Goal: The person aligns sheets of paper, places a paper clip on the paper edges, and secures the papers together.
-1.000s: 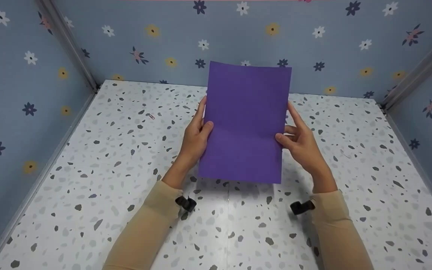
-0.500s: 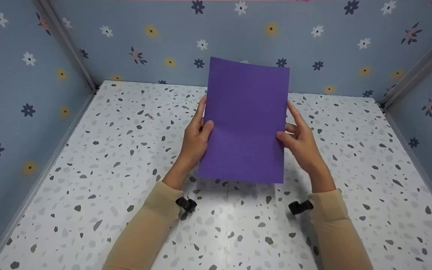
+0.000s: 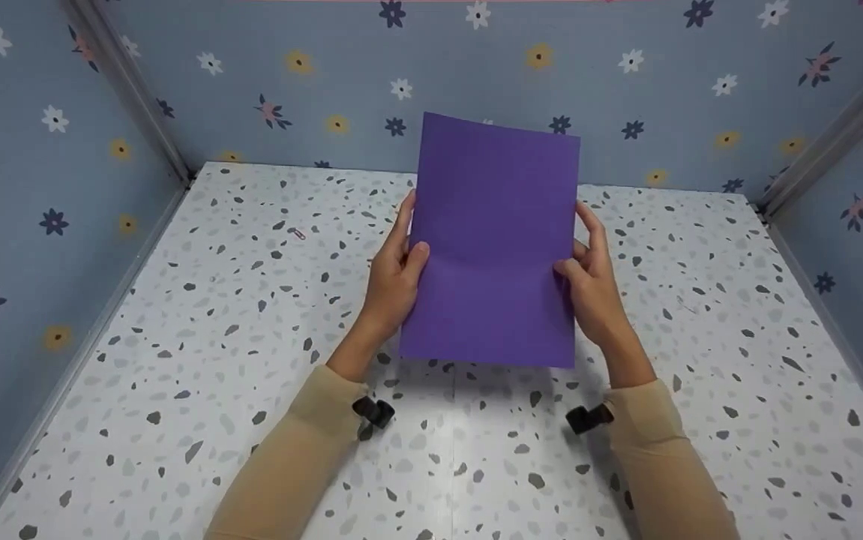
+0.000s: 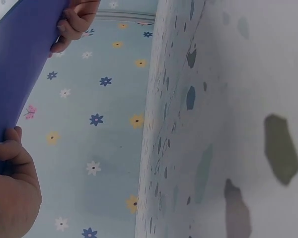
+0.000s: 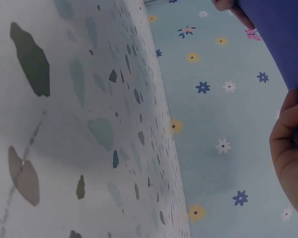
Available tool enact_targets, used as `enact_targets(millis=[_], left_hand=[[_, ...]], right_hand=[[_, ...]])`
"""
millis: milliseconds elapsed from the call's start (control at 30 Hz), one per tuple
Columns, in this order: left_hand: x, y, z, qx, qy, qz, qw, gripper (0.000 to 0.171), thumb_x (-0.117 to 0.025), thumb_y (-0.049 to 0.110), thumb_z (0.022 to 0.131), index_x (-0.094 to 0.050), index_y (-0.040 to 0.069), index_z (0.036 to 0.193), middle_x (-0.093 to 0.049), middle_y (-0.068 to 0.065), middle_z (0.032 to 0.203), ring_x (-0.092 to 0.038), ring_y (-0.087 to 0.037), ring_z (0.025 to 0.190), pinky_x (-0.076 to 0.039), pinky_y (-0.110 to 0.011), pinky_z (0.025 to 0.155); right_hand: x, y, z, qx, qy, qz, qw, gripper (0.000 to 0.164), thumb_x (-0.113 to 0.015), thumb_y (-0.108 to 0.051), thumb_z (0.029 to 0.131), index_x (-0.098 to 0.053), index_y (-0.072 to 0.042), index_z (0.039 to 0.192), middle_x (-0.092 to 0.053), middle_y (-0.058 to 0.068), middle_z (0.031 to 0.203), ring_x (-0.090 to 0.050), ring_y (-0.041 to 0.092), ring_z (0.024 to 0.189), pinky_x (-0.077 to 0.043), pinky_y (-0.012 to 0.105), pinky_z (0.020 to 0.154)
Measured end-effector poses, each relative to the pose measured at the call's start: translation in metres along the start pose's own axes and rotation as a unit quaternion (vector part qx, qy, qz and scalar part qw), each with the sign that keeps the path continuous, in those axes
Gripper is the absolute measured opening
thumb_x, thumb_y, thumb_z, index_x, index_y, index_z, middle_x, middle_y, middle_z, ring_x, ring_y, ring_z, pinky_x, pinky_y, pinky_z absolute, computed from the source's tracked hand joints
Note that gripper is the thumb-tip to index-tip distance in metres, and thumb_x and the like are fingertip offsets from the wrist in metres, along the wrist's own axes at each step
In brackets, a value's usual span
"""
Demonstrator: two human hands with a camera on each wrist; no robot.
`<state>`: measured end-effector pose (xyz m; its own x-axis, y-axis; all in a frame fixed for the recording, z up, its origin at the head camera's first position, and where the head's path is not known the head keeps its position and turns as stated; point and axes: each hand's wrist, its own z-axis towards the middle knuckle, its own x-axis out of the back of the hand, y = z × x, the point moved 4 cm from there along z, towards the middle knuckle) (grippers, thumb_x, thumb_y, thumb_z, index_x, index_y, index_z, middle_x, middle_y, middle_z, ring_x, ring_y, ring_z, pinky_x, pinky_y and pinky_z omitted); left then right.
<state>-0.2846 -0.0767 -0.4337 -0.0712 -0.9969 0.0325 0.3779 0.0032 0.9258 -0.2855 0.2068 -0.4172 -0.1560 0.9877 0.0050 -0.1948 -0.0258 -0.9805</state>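
A plain purple sheet of paper (image 3: pixel 495 240) is held up above the speckled table, its long sides running away from the body. My left hand (image 3: pixel 392 281) grips its left edge, thumb on the near face and fingers behind. At the opposite edge my right hand (image 3: pixel 592 281) pinches the sheet between thumb and fingers. The sheet bends slightly, with a faint crosswise crease near the thumbs. In the left wrist view the paper (image 4: pixel 25 59) slants between both hands; the right wrist view catches only part of the paper (image 5: pixel 283 44).
A small red paper clip (image 3: pixel 299 234) lies on the white speckled table (image 3: pixel 251 420), toward the back left. Blue flowered panels (image 3: pixel 311 90) enclose the back and sides, with grey metal posts (image 3: pixel 127 90) at the corners.
The right hand has shifted slightly inward and turned along the sheet's edge. The sheet's upper left corner has risen a little. Both hands keep their hold.
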Motion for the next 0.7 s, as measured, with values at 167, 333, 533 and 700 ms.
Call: enact_targets(millis=[167, 333, 533, 700], left_hand=[[-0.001, -0.0005, -0.0012, -0.005, -0.002, 0.006, 1.0, 0.065, -0.046, 0.014, 0.114, -0.019, 0.032, 0.172, -0.026, 0.013, 0.174, -0.063, -0.018, 0.123, -0.049, -0.034, 0.095], [-0.0024, -0.0001, -0.0014, -0.007, 0.0, 0.006, 1.0, 0.065, -0.046, 0.014, 0.114, -0.02, 0.03, 0.172, -0.027, 0.012, 0.174, -0.063, -0.02, 0.112, -0.048, -0.034, 0.088], [-0.0039, -0.0002, -0.0015, -0.006, 0.004, 0.008, 0.9999, 0.066, -0.047, 0.012, 0.114, -0.021, 0.029, 0.172, -0.025, 0.013, 0.174, -0.064, -0.019, 0.105, -0.048, -0.033, 0.086], [-0.0044, -0.0002, -0.0016, -0.006, 0.004, 0.014, 0.9999, 0.066, -0.046, 0.012, 0.114, -0.02, 0.028, 0.172, -0.022, 0.013, 0.175, -0.064, -0.017, 0.111, -0.048, -0.032, 0.091]], right_hand=[[-0.0027, 0.0018, 0.0, 0.013, 0.025, -0.023, 0.999, 0.075, -0.041, 0.001, 0.104, -0.02, -0.031, 0.17, -0.059, 0.014, 0.15, -0.063, 0.03, 0.127, -0.054, 0.038, 0.095], [-0.0038, 0.0014, 0.0004, 0.035, 0.042, -0.045, 0.997, 0.07, -0.042, -0.003, 0.108, -0.02, -0.027, 0.17, -0.062, 0.014, 0.146, -0.068, 0.03, 0.121, -0.059, 0.036, 0.089], [-0.0045, -0.0002, -0.0004, 0.054, 0.057, -0.065, 0.995, 0.065, -0.044, -0.006, 0.111, -0.021, -0.024, 0.169, -0.065, 0.016, 0.14, -0.073, 0.029, 0.11, -0.062, 0.035, 0.082], [-0.0047, -0.001, -0.0009, 0.067, 0.062, -0.077, 0.993, 0.062, -0.046, -0.011, 0.113, -0.021, -0.022, 0.169, -0.065, 0.017, 0.139, -0.074, 0.028, 0.106, -0.062, 0.035, 0.08]])
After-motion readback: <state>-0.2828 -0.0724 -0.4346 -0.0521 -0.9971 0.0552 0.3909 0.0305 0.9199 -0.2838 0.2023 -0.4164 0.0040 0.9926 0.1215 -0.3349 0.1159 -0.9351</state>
